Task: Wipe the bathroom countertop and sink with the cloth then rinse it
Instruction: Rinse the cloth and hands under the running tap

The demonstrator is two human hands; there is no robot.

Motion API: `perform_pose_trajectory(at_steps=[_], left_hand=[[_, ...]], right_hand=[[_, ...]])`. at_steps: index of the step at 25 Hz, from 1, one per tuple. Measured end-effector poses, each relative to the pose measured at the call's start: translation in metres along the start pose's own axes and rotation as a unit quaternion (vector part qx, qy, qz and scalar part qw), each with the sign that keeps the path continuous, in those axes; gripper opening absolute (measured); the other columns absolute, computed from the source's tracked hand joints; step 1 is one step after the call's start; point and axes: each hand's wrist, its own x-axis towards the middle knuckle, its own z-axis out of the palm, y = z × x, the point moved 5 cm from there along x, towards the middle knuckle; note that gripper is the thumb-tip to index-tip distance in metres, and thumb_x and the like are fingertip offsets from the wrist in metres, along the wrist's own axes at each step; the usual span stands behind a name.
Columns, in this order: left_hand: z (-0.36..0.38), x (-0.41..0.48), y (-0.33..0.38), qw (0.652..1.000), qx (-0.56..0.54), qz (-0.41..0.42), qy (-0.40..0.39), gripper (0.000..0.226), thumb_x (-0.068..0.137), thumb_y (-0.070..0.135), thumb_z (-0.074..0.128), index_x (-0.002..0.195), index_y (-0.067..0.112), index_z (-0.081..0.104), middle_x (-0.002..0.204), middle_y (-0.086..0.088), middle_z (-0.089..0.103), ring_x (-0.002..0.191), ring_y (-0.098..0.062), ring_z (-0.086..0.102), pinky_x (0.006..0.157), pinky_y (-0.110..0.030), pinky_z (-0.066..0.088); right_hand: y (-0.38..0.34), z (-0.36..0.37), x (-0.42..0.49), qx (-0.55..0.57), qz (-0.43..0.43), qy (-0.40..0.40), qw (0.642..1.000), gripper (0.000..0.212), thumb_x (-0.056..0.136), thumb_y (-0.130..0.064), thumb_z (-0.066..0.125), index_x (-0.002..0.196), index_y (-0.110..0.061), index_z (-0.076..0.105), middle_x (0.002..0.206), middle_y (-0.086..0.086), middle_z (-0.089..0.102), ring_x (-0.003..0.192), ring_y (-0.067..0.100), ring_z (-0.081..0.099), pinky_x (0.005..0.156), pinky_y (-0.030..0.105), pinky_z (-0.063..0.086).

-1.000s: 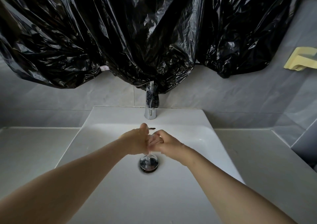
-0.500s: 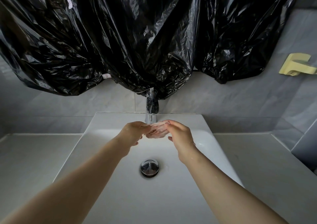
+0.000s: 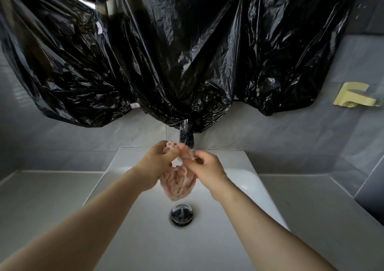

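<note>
A pale pink cloth (image 3: 177, 184) hangs bunched over the white sink (image 3: 133, 239), just below the chrome tap (image 3: 186, 136). My left hand (image 3: 156, 164) grips its upper left edge and my right hand (image 3: 204, 166) pinches its upper right edge, both held up near the spout. The cloth sags between them above the round chrome drain (image 3: 182, 214). Both forearms are wet with droplets. I cannot tell whether water is running.
Grey countertop (image 3: 45, 198) lies on both sides of the sink. Black plastic sheeting (image 3: 166, 52) covers the wall above the tap and hangs onto it. A pale yellow holder (image 3: 353, 97) is fixed to the tiled wall at right.
My hands rose from over the drain toward the tap. The cloth, balled up between them before, now hangs spread open between both hands.
</note>
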Motion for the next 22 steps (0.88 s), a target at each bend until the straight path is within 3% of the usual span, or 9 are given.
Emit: perform_pose_trajectory(at_steps=[2, 5, 8, 9, 11, 15, 18, 20, 22], left_hand=[[-0.006, -0.004, 0.000, 0.997, 0.071, -0.026, -0.031, 0.038, 0.079, 0.024, 0.071, 0.112, 0.018, 0.052, 0.103, -0.008, 0.058, 0.084, -0.024, 0.063, 0.078, -0.036, 0.053], [-0.006, -0.009, -0.002, 0.964, 0.262, 0.000, -0.045, 0.043, 0.078, 0.027, 0.073, 0.117, 0.025, 0.055, 0.111, 0.006, 0.050, 0.089, -0.008, 0.051, 0.066, -0.014, 0.042], [0.015, -0.011, -0.007, 0.971, 0.204, 0.010, -0.120, 0.019, 0.084, 0.024, 0.067, 0.102, 0.023, 0.062, 0.098, 0.011, 0.061, 0.091, -0.002, 0.052, 0.066, -0.010, 0.039], [0.018, -0.011, -0.007, 0.976, 0.188, 0.016, -0.112, 0.008, 0.085, 0.020, 0.066, 0.092, 0.020, 0.062, 0.084, 0.012, 0.063, 0.080, -0.001, 0.054, 0.060, -0.009, 0.038], [0.010, -0.008, -0.005, 0.984, 0.161, 0.033, -0.065, 0.016, 0.083, 0.019, 0.068, 0.074, 0.017, 0.056, 0.062, 0.011, 0.057, 0.061, -0.003, 0.050, 0.055, -0.012, 0.036], [-0.001, -0.006, -0.006, 0.998, 0.023, -0.014, -0.056, 0.016, 0.090, 0.019, 0.058, 0.082, 0.007, 0.050, 0.080, -0.010, 0.060, 0.074, -0.026, 0.058, 0.073, -0.035, 0.047], [-0.010, -0.005, -0.005, 0.996, -0.073, -0.055, -0.008, 0.025, 0.092, 0.026, 0.055, 0.108, 0.007, 0.052, 0.105, -0.014, 0.064, 0.098, -0.030, 0.063, 0.084, -0.042, 0.051], [-0.014, -0.005, 0.000, 0.991, -0.116, -0.063, 0.007, 0.025, 0.093, 0.025, 0.055, 0.108, 0.007, 0.051, 0.104, -0.015, 0.063, 0.095, -0.031, 0.062, 0.078, -0.041, 0.051], [-0.019, -0.006, 0.006, 0.990, -0.129, -0.054, 0.035, 0.021, 0.093, 0.022, 0.054, 0.106, 0.006, 0.049, 0.099, -0.015, 0.061, 0.090, -0.029, 0.061, 0.072, -0.038, 0.050]], right_hand=[[0.001, -0.012, 0.006, 0.073, 0.033, 0.043, 0.996, 0.014, 0.091, -0.027, 0.059, 0.079, -0.021, 0.064, 0.081, 0.004, 0.069, 0.076, 0.019, 0.065, 0.076, 0.039, 0.055], [-0.003, -0.017, 0.010, 0.098, 0.026, 0.036, 0.994, 0.016, 0.092, -0.024, 0.057, 0.078, -0.022, 0.064, 0.081, 0.002, 0.068, 0.079, 0.019, 0.065, 0.077, 0.038, 0.054], [-0.009, -0.006, 0.008, 0.112, 0.017, -0.001, 0.994, 0.008, 0.088, -0.014, 0.062, 0.081, -0.017, 0.063, 0.080, 0.005, 0.066, 0.079, 0.021, 0.064, 0.078, 0.043, 0.055], [-0.011, -0.007, 0.007, 0.101, 0.013, 0.008, 0.995, 0.006, 0.087, -0.014, 0.063, 0.082, -0.017, 0.061, 0.079, 0.005, 0.065, 0.076, 0.020, 0.063, 0.073, 0.040, 0.055], [-0.014, -0.014, 0.004, 0.080, -0.003, 0.035, 0.996, 0.006, 0.087, -0.017, 0.064, 0.082, -0.016, 0.060, 0.076, 0.000, 0.065, 0.072, 0.016, 0.062, 0.061, 0.025, 0.051], [-0.012, -0.034, -0.003, 0.049, 0.035, 0.062, 0.996, 0.027, 0.087, -0.032, 0.066, 0.078, -0.014, 0.048, 0.072, -0.006, 0.058, 0.066, 0.008, 0.057, 0.042, 0.008, 0.041], [-0.005, -0.026, -0.007, 0.037, 0.106, -0.075, 0.991, 0.030, 0.078, -0.035, 0.075, 0.092, -0.019, 0.055, 0.090, -0.009, 0.068, 0.089, 0.010, 0.064, 0.060, 0.019, 0.049], [0.003, -0.019, -0.013, -0.079, 0.139, -0.164, 0.973, 0.026, 0.077, -0.021, 0.076, 0.096, -0.023, 0.059, 0.091, -0.009, 0.066, 0.086, 0.008, 0.061, 0.072, 0.027, 0.049], [0.009, -0.023, -0.012, -0.158, 0.144, -0.148, 0.966, 0.017, 0.080, -0.012, 0.071, 0.089, -0.022, 0.060, 0.087, -0.007, 0.063, 0.082, 0.009, 0.058, 0.077, 0.029, 0.047]])
